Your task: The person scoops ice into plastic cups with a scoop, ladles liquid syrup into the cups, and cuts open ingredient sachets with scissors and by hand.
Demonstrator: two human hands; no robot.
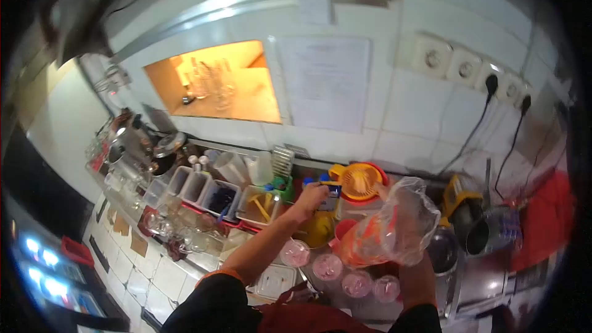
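My left hand (312, 198) reaches over the counter with its fingers closed on a small dark blue packet (331, 200); its label is too blurred to read. My right hand (408, 248) grips a clear plastic bag (414, 206) with orange-red contents (365, 239), and the bag partly covers that hand. A pink-red cup (344, 228) stands beside the bag, its lower part hidden. Below my hands are several glasses (327, 266) with pinkish contents. Behind the packet sits an orange citrus juicer (359, 182). A yellow rounded container (316, 229) lies under my left wrist.
Several plastic containers (251, 211) line the left counter, one holding a yellow tool. Further left are clustered glasses (185, 228) and metal jugs (126, 148). A metal pitcher (484, 234) and a red cloth (546, 222) are at right. Black cables (472, 139) hang from wall sockets (464, 66).
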